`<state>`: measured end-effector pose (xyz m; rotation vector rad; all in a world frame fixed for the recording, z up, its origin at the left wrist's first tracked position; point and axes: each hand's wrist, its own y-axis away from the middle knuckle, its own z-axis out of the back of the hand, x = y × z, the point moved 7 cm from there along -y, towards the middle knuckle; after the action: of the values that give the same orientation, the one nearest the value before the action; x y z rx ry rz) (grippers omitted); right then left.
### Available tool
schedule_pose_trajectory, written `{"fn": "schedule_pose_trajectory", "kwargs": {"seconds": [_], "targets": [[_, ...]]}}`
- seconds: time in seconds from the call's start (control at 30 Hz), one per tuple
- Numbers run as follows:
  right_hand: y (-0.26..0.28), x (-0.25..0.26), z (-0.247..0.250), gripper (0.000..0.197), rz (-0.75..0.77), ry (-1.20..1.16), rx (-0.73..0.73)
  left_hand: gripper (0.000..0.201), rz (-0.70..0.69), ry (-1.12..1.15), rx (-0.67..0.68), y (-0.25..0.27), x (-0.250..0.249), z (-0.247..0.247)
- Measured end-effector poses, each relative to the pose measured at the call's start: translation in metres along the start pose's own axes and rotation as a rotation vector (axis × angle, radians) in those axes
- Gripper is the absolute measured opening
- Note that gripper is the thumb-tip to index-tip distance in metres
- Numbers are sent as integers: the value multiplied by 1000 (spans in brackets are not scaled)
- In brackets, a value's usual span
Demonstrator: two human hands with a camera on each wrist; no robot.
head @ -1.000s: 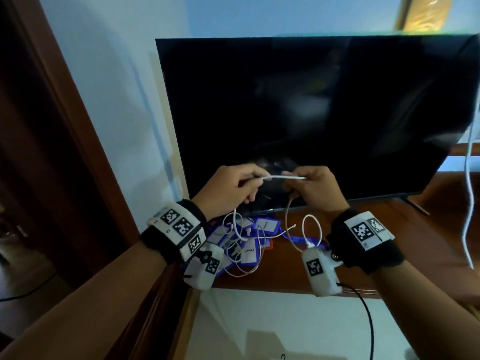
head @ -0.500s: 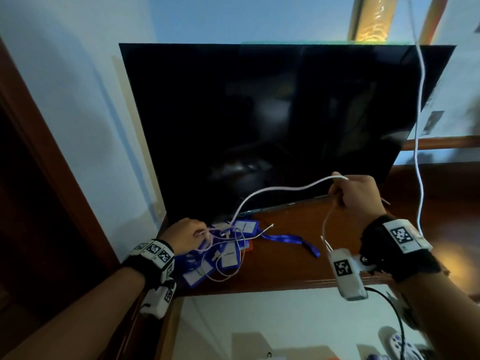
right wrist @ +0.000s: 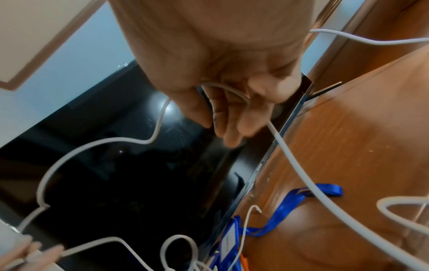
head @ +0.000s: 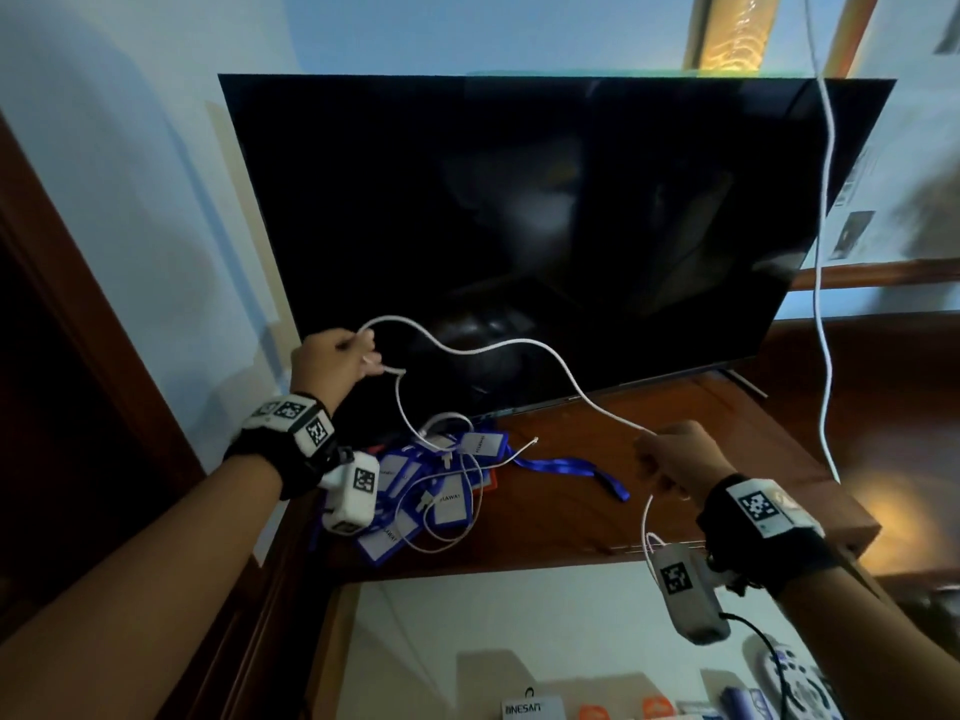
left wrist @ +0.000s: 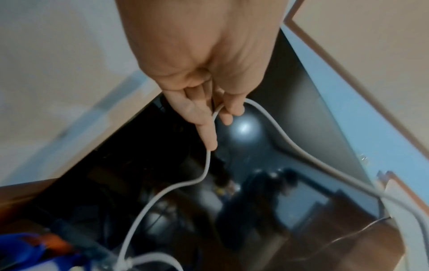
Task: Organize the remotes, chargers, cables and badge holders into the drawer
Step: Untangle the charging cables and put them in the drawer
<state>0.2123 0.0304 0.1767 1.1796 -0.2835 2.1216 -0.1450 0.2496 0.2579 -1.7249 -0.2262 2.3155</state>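
From the head view, the left hand [head: 332, 363] is raised in front of the TV [head: 545, 226], fingers curled around a white cable [head: 488, 350]. The cable arcs right and down to the right hand [head: 675, 459], which also pinches it, low over the wooden top [head: 675, 433]. From the left hand another stretch drops into the pile of blue badge holders [head: 415, 501] at the near left of the top, where more thin white cables [head: 457, 511] are tangled. A blue lanyard [head: 566, 467] trails right from the pile. Below, the open drawer [head: 441, 615] shows a remote [head: 795, 678] at the near right and some cards along its near edge.

At the left wrist, thumb and fingers [left wrist: 204, 117] close on the cable, which loops over them; one side runs down to the blurred blue pile, the other off right.

At the right wrist, the cable passes through the curled fingers [right wrist: 232, 117] and out on both sides, over the wood and lanyard.

As for progress, the task looks partly done: a remote and a few items already lie in the drawer, while the badge holders and cables are still on top. The cable in hand appears to be getting untangled or gathered before going in. No chargers can be made out for certain.
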Motion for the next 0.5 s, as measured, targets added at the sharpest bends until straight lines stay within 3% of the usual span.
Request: {"fn": "schedule_pose_trajectory", "kwargs": {"seconds": [0.2, 0.27, 0.4, 0.5], "targets": [[4, -3, -22, 21, 37, 258, 179, 19, -143, 206, 109, 13, -63, -10], [9, -4, -31, 19, 53, 311, 240, 11, -221, 154, 131, 23, -83, -11], [17, 2, -42, 20, 132, 418, 334, 15, -400, -69, 99, 44, -118, -9], [33, 27, -39, 12, 266, 249, 331, 13, -456, -179, 131, 59, -130, -12]]}}
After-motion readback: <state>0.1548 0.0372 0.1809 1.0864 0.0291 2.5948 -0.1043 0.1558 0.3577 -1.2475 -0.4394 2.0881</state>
